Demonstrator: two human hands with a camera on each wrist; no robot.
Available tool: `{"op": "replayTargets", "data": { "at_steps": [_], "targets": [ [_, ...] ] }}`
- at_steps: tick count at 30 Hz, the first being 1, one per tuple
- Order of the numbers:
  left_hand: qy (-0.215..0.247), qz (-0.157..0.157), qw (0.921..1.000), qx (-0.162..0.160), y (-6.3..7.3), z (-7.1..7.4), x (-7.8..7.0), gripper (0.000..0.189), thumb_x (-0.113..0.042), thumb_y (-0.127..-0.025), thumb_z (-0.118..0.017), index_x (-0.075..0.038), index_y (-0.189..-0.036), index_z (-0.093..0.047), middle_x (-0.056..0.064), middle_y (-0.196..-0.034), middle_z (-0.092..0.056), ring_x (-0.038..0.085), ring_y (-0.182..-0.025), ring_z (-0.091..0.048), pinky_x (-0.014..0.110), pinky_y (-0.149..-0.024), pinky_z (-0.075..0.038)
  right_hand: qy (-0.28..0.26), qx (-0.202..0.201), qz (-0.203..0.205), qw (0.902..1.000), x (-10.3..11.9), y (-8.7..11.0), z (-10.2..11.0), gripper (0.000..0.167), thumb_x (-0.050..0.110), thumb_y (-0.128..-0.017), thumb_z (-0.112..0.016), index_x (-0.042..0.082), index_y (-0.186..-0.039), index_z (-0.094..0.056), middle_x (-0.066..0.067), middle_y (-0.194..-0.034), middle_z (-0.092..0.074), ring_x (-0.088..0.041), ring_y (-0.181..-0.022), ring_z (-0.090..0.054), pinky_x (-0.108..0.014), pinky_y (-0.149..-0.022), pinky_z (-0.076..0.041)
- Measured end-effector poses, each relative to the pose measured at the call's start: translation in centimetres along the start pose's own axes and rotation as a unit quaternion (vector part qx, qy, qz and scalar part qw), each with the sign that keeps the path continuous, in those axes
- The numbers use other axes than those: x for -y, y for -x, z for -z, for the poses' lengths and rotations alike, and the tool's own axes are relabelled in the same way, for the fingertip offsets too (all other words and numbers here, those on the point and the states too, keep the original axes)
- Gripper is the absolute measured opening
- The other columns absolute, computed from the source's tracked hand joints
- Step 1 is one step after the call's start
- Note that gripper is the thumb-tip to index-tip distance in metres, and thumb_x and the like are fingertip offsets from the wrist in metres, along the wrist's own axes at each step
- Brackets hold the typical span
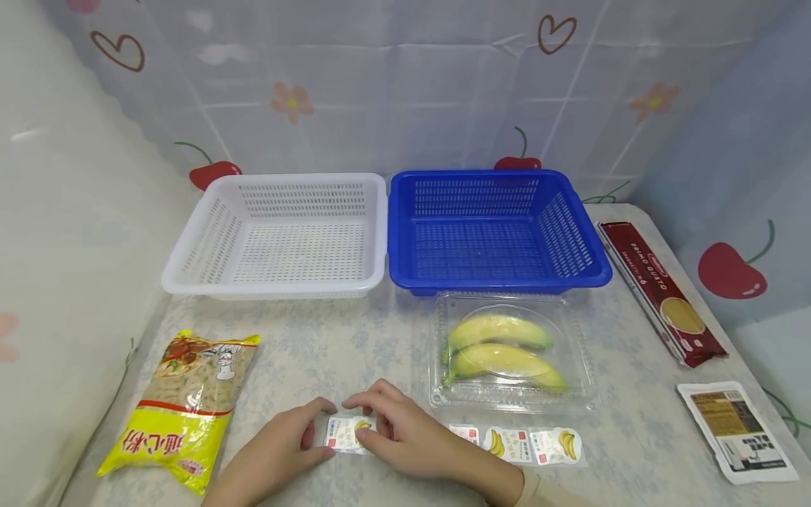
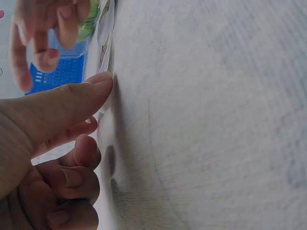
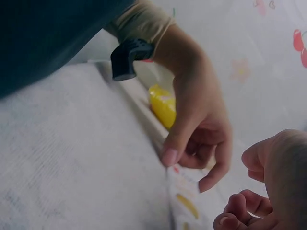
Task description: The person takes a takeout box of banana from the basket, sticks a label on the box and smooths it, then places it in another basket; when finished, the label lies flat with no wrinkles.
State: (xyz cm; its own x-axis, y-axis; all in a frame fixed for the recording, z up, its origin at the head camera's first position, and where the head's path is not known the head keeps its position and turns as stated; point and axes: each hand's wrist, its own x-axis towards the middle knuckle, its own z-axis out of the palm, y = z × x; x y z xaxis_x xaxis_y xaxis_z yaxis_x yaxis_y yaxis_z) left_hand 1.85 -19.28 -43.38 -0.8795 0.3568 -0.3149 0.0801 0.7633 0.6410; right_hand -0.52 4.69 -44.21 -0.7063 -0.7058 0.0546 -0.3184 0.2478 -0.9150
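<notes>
A strip of banana stickers (image 1: 557, 447) lies flat along the front of the table, its left end between the two hands. My left hand (image 1: 277, 451) rests at that end, thumb and forefinger curved apart with the fingertips right at the strip's edge. In the left wrist view, the left thumb (image 2: 72, 98) stands beside the strip, the other fingers loosely bent. Over the strip hovers my right hand (image 1: 405, 433), fingers relaxed and spread, its thumb overlapping a sticker in the head view. Behind the strip, a clear plastic box (image 1: 576, 384) holds two bananas (image 1: 503, 359).
A white basket (image 1: 272, 289) and a blue basket (image 1: 500, 282) stand side by side at the back. At left lies a yellow bag of macaroni (image 1: 180, 405). To the right are a red spaghetti pack (image 1: 662, 289) and a white-edged flat packet (image 1: 738, 429).
</notes>
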Motion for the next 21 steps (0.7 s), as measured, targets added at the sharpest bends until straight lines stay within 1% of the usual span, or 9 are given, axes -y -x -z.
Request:
{"op": "replayTargets", "data": {
  "at_steps": [6, 10, 13, 16, 21],
  "targets": [
    [0.001, -0.006, 0.9999, -0.008, -0.3, -0.1, 0.2, 0.038, -0.026, -0.084, -0.079, -0.019, -0.117, -0.062, -0.010, -0.064, -0.047, 0.000, -0.052, -0.037, 0.020, -0.049, -0.036, 0.000, -0.019, -0.017, 0.9997, -1.8, -0.6, -1.0, 0.033, 0.021, -0.099, -0.060, 0.016, -0.132, -0.059, -0.004, -0.107, -0.056, 0.006, -0.065, -0.042, -0.014, -0.060, -0.045],
    [0.009, -0.015, 0.9995, -0.027, -0.2, -0.3, 0.3, 0.037, -0.020, -0.082, -0.080, -0.019, -0.114, -0.061, -0.010, -0.065, -0.048, -0.001, -0.053, -0.038, 0.020, -0.051, -0.038, 0.009, -0.027, -0.019, 0.9994, -2.5, -0.7, -1.4, 0.031, 0.021, -0.098, -0.063, 0.017, -0.128, -0.061, 0.000, -0.102, -0.056, 0.005, -0.067, -0.043, -0.014, -0.061, -0.046],
    [0.021, -0.024, 0.9986, -0.042, -0.2, -0.3, 0.2, 0.037, -0.015, -0.082, -0.080, -0.019, -0.112, -0.059, -0.010, -0.067, -0.048, -0.002, -0.055, -0.039, 0.020, -0.052, -0.039, 0.028, -0.033, -0.012, 0.9990, -2.8, -0.8, -1.5, 0.030, 0.020, -0.096, -0.065, 0.018, -0.126, -0.062, 0.002, -0.099, -0.055, 0.004, -0.070, -0.044, -0.014, -0.062, -0.046],
    [0.035, -0.024, 0.9977, -0.053, -0.2, -0.4, 0.2, 0.032, -0.015, -0.084, -0.078, -0.020, -0.109, -0.058, -0.011, -0.067, -0.049, -0.002, -0.054, -0.040, 0.020, -0.053, -0.040, 0.049, -0.039, -0.001, 0.9980, -2.9, -0.9, -1.6, 0.032, 0.018, -0.093, -0.068, 0.019, -0.125, -0.062, 0.003, -0.098, -0.056, 0.001, -0.074, -0.045, -0.013, -0.064, -0.045],
    [0.060, -0.011, 0.9950, -0.079, -0.7, -0.6, -0.1, 0.014, -0.019, -0.092, -0.071, -0.018, -0.102, -0.060, -0.012, -0.070, -0.054, -0.001, -0.056, -0.043, 0.020, -0.056, -0.042, 0.066, -0.042, 0.007, 0.9969, -2.9, -1.0, -1.5, 0.035, 0.016, -0.091, -0.072, 0.018, -0.125, -0.062, 0.004, -0.098, -0.056, 0.001, -0.076, -0.045, -0.012, -0.066, -0.045]
  ]
}}
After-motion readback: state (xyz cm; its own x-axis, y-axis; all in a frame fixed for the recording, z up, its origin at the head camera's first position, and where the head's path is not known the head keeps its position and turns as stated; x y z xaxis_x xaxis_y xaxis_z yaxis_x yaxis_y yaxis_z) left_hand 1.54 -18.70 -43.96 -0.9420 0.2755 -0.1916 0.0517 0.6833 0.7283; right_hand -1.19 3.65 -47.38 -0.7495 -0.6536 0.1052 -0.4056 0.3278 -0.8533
